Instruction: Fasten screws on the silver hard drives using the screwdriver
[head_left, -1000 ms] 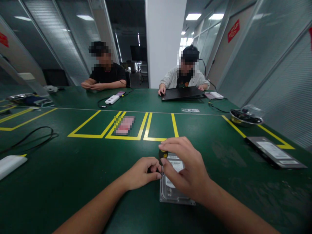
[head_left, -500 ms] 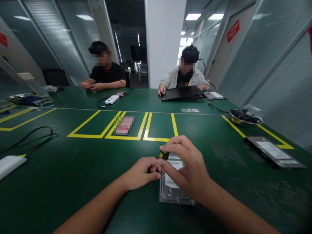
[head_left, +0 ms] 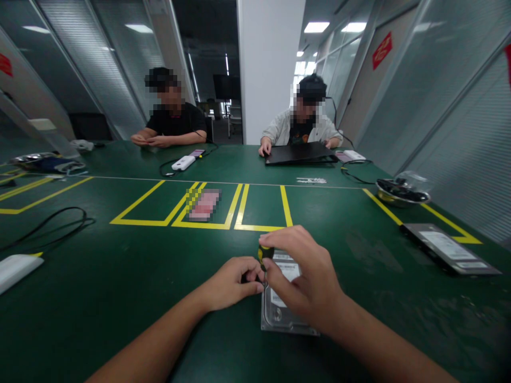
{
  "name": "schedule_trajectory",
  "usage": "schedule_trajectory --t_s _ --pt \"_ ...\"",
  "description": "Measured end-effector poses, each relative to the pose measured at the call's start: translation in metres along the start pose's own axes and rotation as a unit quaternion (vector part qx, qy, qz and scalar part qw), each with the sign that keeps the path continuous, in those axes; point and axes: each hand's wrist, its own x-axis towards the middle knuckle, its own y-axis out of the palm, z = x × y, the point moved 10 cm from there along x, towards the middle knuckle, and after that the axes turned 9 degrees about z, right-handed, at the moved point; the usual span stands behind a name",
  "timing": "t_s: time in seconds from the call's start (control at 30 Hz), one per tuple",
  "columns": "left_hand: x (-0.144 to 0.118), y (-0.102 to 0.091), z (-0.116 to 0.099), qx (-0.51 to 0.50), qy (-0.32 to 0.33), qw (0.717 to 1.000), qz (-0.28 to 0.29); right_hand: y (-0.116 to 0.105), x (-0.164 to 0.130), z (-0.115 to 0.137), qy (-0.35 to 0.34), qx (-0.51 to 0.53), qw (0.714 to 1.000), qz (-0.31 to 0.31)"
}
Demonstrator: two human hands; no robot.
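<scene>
A silver hard drive (head_left: 275, 318) with a white label lies flat on the green table in front of me. My right hand (head_left: 309, 271) grips a short screwdriver (head_left: 265, 255) by its black and yellow handle, thumb and fingers closed around it. The screwdriver stands nearly upright over the drive's left edge, and its thin shaft points down; the tip is hard to see. My left hand (head_left: 235, 282) is at the left edge of the drive, its fingers curled close to the shaft. Whether those fingers pinch the shaft or only the drive is partly hidden.
Another hard drive (head_left: 451, 250) lies at the right, near a metal bowl (head_left: 403, 198) of dark items. A white device (head_left: 18, 270) and a black cable (head_left: 80, 213) are at the left. Across the table, two people sit; one holds a black panel (head_left: 299, 152).
My right fingers have shifted on the screwdriver handle, with the thumb drawn back a little to the right and the shaft now showing. My left hand and the drive have stayed put.
</scene>
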Motion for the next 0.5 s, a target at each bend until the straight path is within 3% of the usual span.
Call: schedule_trajectory --t_s 0.23,0.5 --pt "0.0006 0.0013 0.0019 -0.007 0.009 1.000 0.016 -0.0015 -0.0001 -0.0040 0.026 -0.025 0.999 -0.010" --pt "0.0017 0.0015 0.0075 -0.017 0.002 1.000 0.010 -0.0005 -0.0011 -0.0011 0.000 -0.009 1.000 -0.007"
